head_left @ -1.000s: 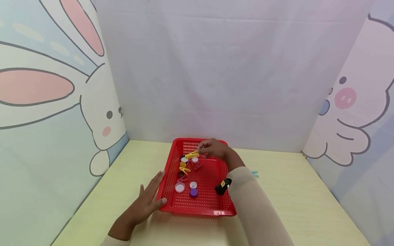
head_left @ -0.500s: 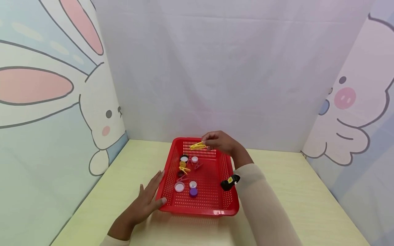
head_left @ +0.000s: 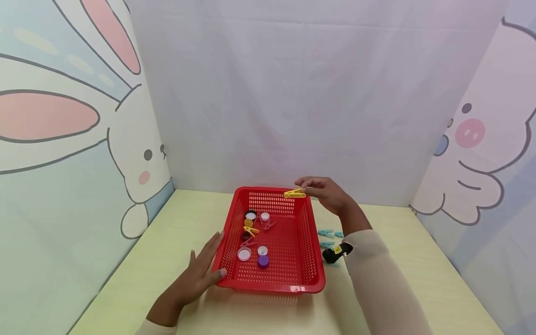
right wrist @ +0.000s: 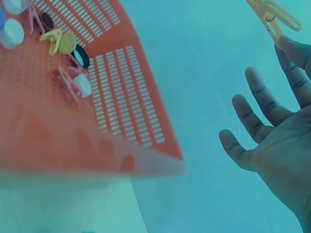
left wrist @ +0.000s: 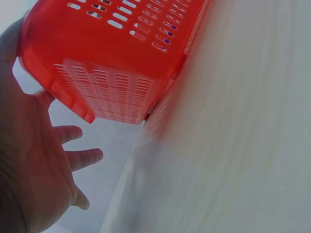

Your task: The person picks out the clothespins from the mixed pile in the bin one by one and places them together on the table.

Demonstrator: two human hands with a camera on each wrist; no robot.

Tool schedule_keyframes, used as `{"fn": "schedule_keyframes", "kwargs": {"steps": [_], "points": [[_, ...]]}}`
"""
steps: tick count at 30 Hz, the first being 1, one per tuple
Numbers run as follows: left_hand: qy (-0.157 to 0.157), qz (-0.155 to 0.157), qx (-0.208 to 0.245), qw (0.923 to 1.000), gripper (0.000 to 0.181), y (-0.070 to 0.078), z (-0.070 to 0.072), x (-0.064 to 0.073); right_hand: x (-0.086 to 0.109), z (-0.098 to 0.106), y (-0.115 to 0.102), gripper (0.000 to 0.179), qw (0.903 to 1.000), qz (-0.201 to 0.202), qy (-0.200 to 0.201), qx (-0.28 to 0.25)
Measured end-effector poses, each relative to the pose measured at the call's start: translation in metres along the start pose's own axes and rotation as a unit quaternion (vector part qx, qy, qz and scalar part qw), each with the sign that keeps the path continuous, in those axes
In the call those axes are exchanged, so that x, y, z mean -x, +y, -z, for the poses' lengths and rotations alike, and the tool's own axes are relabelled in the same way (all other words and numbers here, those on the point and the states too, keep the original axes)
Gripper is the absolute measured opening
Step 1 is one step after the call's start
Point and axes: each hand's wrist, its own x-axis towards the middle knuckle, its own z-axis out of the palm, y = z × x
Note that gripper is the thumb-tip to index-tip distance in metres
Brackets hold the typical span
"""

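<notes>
A yellow clothespin (head_left: 295, 193) is pinched by its end between thumb and index finger of my right hand (head_left: 330, 194), above the basket's far right corner. In the right wrist view, the other fingers of that hand are spread beside the clothespin (right wrist: 270, 17). My left hand (head_left: 196, 275) rests against the left side of the red basket (head_left: 268, 287), thumb on its rim, fingers extended. Inside lie another yellow clothespin (head_left: 251, 230), pink clothespins (head_left: 270, 225), a purple cap (head_left: 263, 262), a yellow cap (head_left: 248, 223) and several white or dark caps.
Several light blue clothespins (head_left: 326, 244) lie on the pale table (head_left: 402, 260) to the right of the basket, partly hidden by the black wrist camera (head_left: 334, 254). A grey cloth backdrop (head_left: 284, 102) rises behind, with cartoon-printed panels on both sides.
My right hand has lifted the yellow clothespin from low in the basket and carried it right to the far right corner. The light blue clothespins have come into fuller view. The left hand stays put.
</notes>
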Motion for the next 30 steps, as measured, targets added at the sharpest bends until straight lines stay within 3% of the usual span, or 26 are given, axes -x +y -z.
{"fn": "schedule_keyframes", "kwargs": {"steps": [8,19,30], "points": [[0.0,-0.002,0.008,1.0,0.102,0.0,0.0,-0.001,0.028,0.019,0.023,0.017,0.9995,-0.021,0.022,0.005],[-0.006,0.003,0.01,0.9999,0.103,0.001,0.001,-0.001,0.069,0.043,0.053,0.023,0.9938,-0.061,0.076,0.054],[-0.008,0.01,0.002,0.9999,0.104,-0.001,0.001,-0.002,0.12,0.059,0.08,0.03,0.9879,-0.099,0.091,0.077]]}}
